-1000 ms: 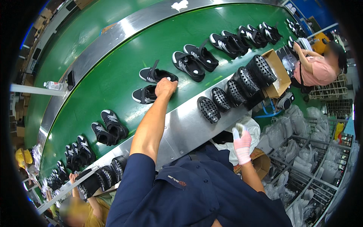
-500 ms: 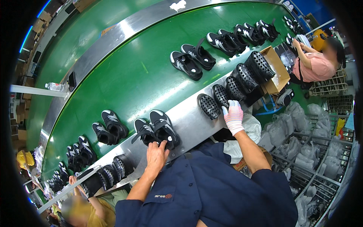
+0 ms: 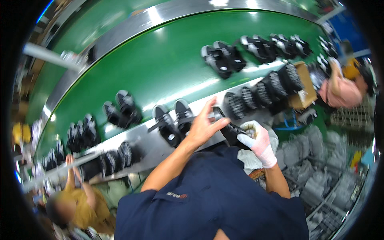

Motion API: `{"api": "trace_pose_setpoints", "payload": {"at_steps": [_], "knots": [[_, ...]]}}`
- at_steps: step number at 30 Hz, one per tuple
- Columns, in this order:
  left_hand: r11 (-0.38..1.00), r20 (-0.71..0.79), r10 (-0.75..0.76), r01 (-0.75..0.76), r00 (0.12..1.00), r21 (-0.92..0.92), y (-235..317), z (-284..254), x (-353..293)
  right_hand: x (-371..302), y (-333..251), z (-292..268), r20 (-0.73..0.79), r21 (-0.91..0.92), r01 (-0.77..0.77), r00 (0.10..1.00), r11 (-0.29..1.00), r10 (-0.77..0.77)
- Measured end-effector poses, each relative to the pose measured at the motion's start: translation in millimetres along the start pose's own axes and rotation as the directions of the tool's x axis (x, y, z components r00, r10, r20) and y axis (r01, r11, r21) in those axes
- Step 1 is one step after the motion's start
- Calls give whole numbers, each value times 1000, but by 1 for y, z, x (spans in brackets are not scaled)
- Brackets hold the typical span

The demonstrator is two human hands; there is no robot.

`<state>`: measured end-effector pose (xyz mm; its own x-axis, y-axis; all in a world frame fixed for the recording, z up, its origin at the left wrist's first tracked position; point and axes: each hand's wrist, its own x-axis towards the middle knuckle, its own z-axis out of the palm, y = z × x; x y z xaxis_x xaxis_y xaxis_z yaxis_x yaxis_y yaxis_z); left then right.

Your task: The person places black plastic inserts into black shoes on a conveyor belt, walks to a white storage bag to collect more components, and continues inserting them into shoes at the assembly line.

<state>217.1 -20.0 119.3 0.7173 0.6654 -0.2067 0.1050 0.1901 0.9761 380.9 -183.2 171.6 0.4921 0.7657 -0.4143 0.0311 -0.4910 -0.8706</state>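
- From the head camera: the right hand (image 3: 258, 142), in a pale glove, is clamped on the lower end of a black shoe form (image 3: 230, 132), held tilted in front of the dark shirt (image 3: 212, 188).
- And the bare left hand (image 3: 204, 125) is right there at the form's upper end, thumb laid across it, fingers spread; how firmly it grips, one cannot tell amid the blur.
- Just left of that hand, a pair of black-and-grey sneakers (image 3: 164, 125) sits side by side, toes toward the green table (image 3: 172, 60), by the metal ledge (image 3: 149, 143).
- Beyond the form, a row of black forms (image 3: 264, 94) lines up to a cardboard box (image 3: 309, 82).
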Motion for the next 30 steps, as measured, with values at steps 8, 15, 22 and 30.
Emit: {"api": "trace_pose_setpoints", "payload": {"at_steps": [8,15,22,30], "knots": [[996,-259,-64,48,964,-69,-49,-24,-52,-13,21,76,202,-334,164,974,928,-99],[688,-354,408,-28,842,725,-75,-83,-79,-2,17,104,314,-512,229,947,828,-68],[432,-51,200,-41,979,901,-89,-93,-40,27,26,131,365,-679,311,929,665,-62],[527,136,269,-263,954,808,-104,-79,-13,72,93,191,243,-838,285,958,465,-151]]}}
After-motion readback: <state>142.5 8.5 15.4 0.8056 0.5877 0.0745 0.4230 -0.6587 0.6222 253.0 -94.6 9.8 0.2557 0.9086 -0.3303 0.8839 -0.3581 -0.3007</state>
